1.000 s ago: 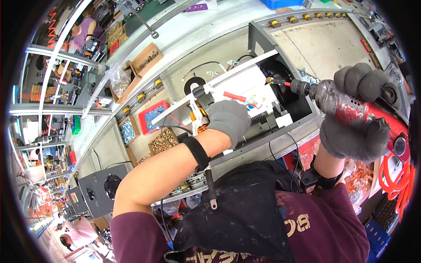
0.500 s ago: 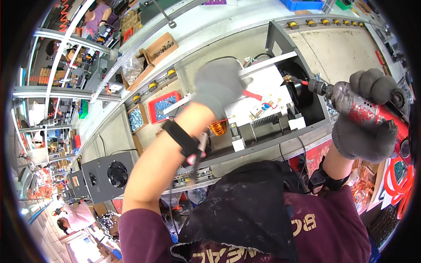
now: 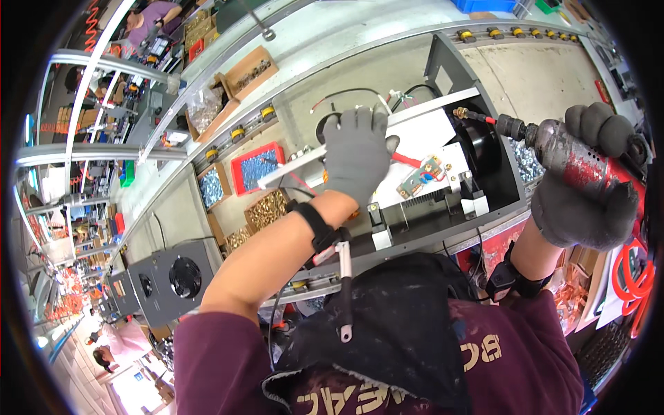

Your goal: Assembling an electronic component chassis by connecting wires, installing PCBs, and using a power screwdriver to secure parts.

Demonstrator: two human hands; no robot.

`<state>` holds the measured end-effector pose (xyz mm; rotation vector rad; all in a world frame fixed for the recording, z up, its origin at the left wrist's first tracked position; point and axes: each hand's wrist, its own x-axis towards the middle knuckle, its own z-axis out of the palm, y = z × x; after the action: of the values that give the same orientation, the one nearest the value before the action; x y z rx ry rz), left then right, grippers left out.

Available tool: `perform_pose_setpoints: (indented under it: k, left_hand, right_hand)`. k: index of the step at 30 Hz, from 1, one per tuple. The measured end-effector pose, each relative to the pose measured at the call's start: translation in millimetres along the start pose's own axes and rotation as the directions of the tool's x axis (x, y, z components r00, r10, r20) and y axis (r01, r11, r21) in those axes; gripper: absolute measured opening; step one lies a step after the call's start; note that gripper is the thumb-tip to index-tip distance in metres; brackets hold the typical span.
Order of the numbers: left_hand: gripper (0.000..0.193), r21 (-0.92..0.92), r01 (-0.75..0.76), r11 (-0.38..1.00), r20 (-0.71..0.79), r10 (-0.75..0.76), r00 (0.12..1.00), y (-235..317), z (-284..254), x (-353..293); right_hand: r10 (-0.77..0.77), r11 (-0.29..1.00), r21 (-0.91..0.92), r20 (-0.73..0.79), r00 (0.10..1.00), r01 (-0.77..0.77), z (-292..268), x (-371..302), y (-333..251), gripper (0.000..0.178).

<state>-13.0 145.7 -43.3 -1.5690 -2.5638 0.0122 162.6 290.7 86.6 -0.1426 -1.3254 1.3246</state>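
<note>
My left hand (image 3: 357, 152), in a grey glove, lies across a long white panel (image 3: 425, 111), its fingers hooked over the far edge. That panel sits in a dark grey metal case (image 3: 510, 185). Beside my left thumb are red wiring and a small circuit board (image 3: 423, 176), above black heatsink fins. My right hand (image 3: 581, 218), also gloved, is wrapped round a worn red power screwdriver (image 3: 574, 155). Its bit points left over the case, apart from the panel, with small brass-coloured screws (image 3: 462, 113) at the tip.
A red tray (image 3: 257, 169) of bluish screws and a box of brass screws (image 3: 268, 209) stand left of the case. Cardboard boxes (image 3: 250, 71) lie beyond the roller rail. A grey case with a fan (image 3: 166, 280) sits lower left. A person (image 3: 149, 24) works at far left.
My left hand, blurred before, has come slightly nearer and to the right and now lies sharp on the panel. The case and the power screwdriver have shifted slightly right in view.
</note>
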Motion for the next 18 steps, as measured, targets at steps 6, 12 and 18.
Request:
perform_pose_setpoints:
  k: [6,12,18]
  left_hand:
    - [0.050,-0.167,-0.020,0.986,0.015,0.023,1.000,-4.3,-7.0,0.1]
    - [0.037,-0.323,-0.415,0.851,0.058,0.455,0.888,-96.3,-97.8,-25.7]
    - [0.032,-0.468,-0.482,0.741,0.062,0.571,0.819,-88.3,-120.5,-117.8]
  right_hand:
    - [-0.037,0.998,-0.051,-0.027,0.999,0.036,-1.7,-17.1,-22.7,0.047]
    - [-0.257,0.896,0.432,0.306,0.916,0.107,-36.3,-17.2,-19.4,0.041]
    - [-0.167,0.881,0.472,0.297,0.940,0.007,-38.3,-35.7,-23.1,0.046]
